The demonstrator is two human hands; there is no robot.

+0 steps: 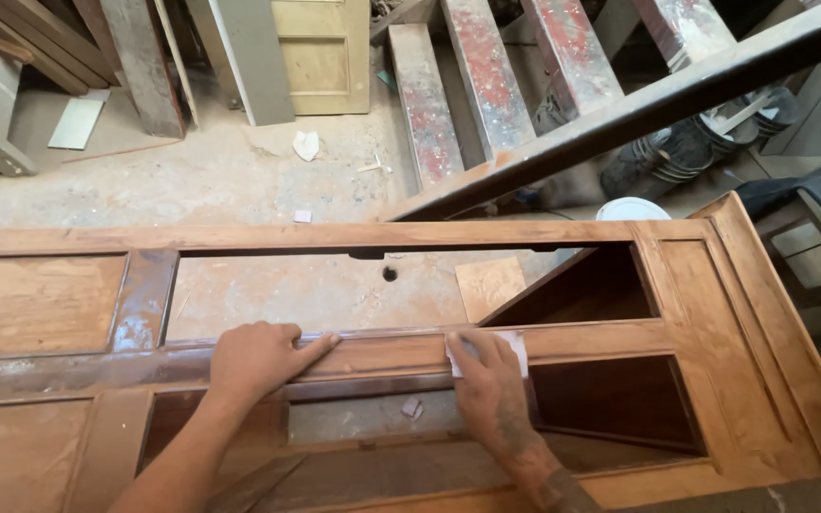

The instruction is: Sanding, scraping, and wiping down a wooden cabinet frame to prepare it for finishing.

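Sandpaper (515,348), a pale folded piece, lies flat on the middle rail (387,353) of a brown wooden door (743,313) lying flat across the view, pinned under the right hand (486,380), whose fingers are spread and pressed down on it rather than curled around it. Left hand (258,359) rests just beside on the same rail, palm down and open, its fingers stretched along the rail's upper edge and holding nothing. Dusty floor (239,180) shows through the door's open panels.
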